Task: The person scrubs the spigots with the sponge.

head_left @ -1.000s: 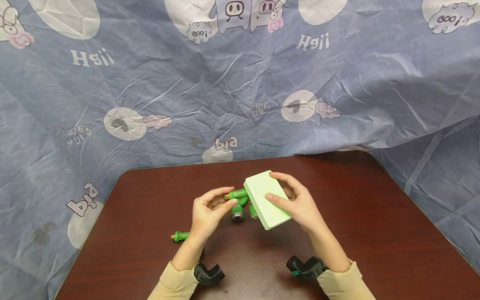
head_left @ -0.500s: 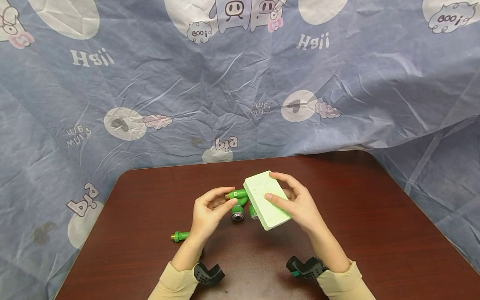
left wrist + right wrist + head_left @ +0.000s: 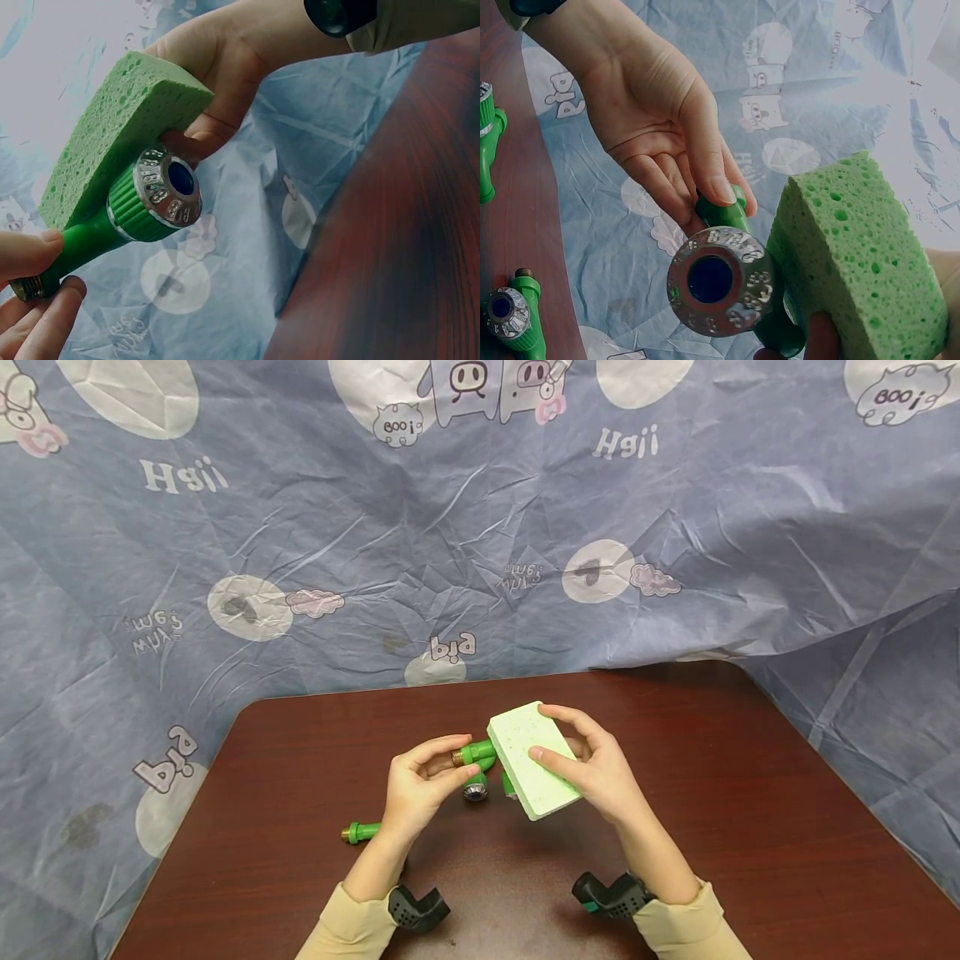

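My left hand [image 3: 417, 785] pinches one end of a green valve [image 3: 90, 244] between thumb and fingers, at its brass thread. The valve has a ribbed green knob [image 3: 142, 206] with a chrome face and blue centre. My right hand [image 3: 600, 768] grips a light green porous sponge [image 3: 532, 760], thumb on its near face. The sponge [image 3: 855, 255] lies against the valve, overlapping much of it in the head view. Fingers of the right hand are close behind the knob in the left wrist view. Both hands are raised over the brown table [image 3: 510, 893].
Two similar green valves lie on the table. One valve [image 3: 360, 832] is partly behind the left forearm; the knob of the other valve [image 3: 476, 791] shows beneath the held one. A blue patterned cloth [image 3: 480, 543] hangs behind the table. Each wrist wears a black device [image 3: 417, 910].
The held valve has turned slightly in the left fingers, its brass end dipping a little lower and to the right. The left thumb has shifted with it. Sponge and right hand stay nearly still.
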The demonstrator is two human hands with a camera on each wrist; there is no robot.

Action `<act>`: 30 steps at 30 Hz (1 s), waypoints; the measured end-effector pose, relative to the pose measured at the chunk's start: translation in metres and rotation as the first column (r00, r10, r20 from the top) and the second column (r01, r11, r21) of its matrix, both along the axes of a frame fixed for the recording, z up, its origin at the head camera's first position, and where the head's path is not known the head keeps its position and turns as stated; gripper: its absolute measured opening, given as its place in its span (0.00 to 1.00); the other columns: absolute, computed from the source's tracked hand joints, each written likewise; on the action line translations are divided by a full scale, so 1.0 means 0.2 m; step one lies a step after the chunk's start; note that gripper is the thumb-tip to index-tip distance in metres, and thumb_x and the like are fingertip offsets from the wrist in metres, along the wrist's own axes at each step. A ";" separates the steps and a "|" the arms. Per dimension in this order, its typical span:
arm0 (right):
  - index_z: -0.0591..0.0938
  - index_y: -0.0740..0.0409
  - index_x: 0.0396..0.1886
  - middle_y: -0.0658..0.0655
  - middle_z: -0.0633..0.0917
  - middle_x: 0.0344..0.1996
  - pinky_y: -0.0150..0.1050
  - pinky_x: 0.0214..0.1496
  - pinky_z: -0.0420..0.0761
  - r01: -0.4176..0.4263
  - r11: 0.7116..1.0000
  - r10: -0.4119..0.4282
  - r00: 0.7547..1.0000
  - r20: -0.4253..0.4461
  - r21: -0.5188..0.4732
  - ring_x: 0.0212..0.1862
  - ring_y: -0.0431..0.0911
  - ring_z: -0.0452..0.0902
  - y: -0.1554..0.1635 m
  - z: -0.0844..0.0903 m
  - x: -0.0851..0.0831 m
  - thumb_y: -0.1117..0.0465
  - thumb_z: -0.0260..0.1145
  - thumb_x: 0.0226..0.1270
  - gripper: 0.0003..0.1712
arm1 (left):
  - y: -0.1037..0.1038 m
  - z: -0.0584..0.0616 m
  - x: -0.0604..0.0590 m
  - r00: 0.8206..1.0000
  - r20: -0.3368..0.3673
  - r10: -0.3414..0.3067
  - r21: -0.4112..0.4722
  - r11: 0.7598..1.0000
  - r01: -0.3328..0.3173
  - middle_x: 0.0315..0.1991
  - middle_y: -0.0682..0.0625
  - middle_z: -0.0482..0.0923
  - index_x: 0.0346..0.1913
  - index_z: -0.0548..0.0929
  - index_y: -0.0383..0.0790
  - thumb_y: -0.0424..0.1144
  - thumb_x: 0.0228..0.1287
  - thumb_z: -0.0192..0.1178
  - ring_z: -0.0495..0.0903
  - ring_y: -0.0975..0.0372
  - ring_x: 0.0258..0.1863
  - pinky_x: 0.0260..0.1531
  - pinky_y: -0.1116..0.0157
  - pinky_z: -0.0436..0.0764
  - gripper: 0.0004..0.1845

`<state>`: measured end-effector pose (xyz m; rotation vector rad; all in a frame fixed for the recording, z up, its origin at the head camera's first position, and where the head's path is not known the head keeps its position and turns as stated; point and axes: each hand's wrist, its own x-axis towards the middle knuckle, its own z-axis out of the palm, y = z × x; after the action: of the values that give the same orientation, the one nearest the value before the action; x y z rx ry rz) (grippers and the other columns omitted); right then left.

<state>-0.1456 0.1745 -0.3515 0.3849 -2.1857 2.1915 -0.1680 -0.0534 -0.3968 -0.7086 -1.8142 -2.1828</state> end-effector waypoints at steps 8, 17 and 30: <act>0.71 0.59 0.62 0.64 0.83 0.28 0.42 0.20 0.82 0.003 1.000 -0.003 1.000 0.000 0.008 0.24 0.48 0.82 0.00 0.00 0.00 0.70 0.67 0.59 0.30 | -0.01 0.00 0.00 0.998 -0.053 0.013 -0.023 1.000 -0.014 0.45 0.29 0.77 0.46 0.79 0.21 0.17 0.46 0.67 0.84 0.62 0.36 0.35 0.66 0.83 0.19; 0.71 0.59 0.62 0.63 0.83 0.27 0.42 0.20 0.82 0.022 1.000 -0.023 1.000 0.013 0.016 0.23 0.47 0.82 0.00 0.00 0.00 0.69 0.68 0.59 0.30 | -0.01 0.02 0.01 0.992 -0.104 0.070 -0.086 0.993 -0.079 0.44 0.32 0.80 0.44 0.82 0.23 0.18 0.48 0.66 0.83 0.61 0.38 0.32 0.63 0.84 0.16; 0.71 0.60 0.62 0.61 0.83 0.27 0.41 0.20 0.82 0.012 1.000 -0.012 1.000 0.014 -0.006 0.23 0.46 0.82 0.01 0.00 0.00 0.70 0.67 0.59 0.30 | 0.00 0.12 0.07 0.986 -0.111 0.124 -0.127 0.982 -0.138 0.41 0.31 0.80 0.42 0.81 0.20 0.17 0.47 0.66 0.84 0.59 0.35 0.32 0.65 0.84 0.15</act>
<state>-0.1459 0.1772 -0.3507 0.3568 -2.1822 2.2010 -0.1549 -0.0533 -0.3723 -0.6933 -1.9107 -1.9210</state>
